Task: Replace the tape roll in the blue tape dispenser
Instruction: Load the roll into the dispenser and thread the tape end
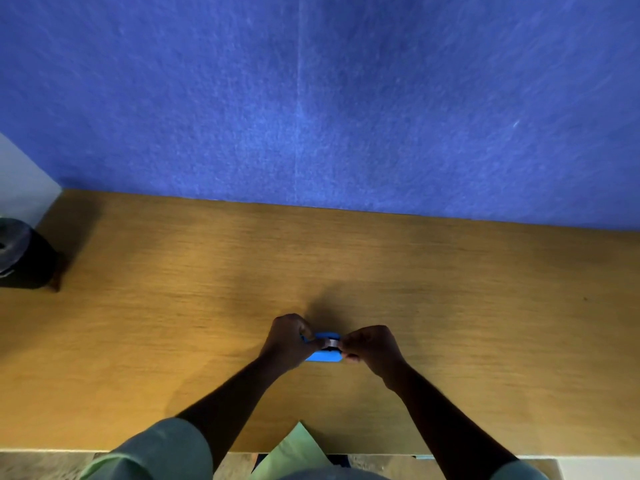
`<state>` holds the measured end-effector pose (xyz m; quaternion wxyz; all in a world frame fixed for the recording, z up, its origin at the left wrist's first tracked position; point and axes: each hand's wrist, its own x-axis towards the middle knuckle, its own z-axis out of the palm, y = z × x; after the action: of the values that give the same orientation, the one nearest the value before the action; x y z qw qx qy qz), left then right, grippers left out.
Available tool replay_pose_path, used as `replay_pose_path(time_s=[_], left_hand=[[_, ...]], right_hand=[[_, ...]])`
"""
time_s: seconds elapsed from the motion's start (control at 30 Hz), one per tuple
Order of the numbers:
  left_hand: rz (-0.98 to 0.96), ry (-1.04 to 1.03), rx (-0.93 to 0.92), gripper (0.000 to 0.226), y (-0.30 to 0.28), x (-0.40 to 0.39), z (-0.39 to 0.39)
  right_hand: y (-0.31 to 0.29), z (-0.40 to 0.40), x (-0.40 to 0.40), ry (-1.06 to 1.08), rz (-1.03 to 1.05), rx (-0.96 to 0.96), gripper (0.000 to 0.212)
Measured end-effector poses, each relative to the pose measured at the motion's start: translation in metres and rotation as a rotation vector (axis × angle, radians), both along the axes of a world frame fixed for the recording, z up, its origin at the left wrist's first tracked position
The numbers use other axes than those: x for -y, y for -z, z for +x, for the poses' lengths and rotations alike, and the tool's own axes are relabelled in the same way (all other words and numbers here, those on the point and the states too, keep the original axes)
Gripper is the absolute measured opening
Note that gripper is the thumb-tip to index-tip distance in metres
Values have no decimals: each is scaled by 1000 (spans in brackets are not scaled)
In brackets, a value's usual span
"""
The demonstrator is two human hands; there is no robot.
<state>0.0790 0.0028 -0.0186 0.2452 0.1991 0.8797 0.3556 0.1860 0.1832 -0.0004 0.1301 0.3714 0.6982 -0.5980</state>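
The small blue tape dispenser rests on the wooden desk, near its front middle. My left hand grips the dispenser's left end, thumb across its top. A pale tape roll sits in the top of the dispenser between both hands. My right hand pinches at the roll's right side with closed fingertips. Much of the dispenser is hidden by my fingers, and whether a strip of tape is pulled out cannot be made out.
A blue felt partition rises along the desk's far edge. A dark cylindrical object stands at the far left edge of the desk. The desk's front edge runs just below my forearms.
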Motion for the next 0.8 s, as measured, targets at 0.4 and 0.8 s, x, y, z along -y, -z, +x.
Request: replay_pose_path(time_s=[0.4, 0.8], left_hand=[[27, -18, 42, 29, 4, 0, 0], [25, -34, 51, 34, 5, 2, 2]], right_hand=[[-1, -3, 6, -14, 80, 14, 13], [-2, -1, 9, -34, 134, 40, 27]])
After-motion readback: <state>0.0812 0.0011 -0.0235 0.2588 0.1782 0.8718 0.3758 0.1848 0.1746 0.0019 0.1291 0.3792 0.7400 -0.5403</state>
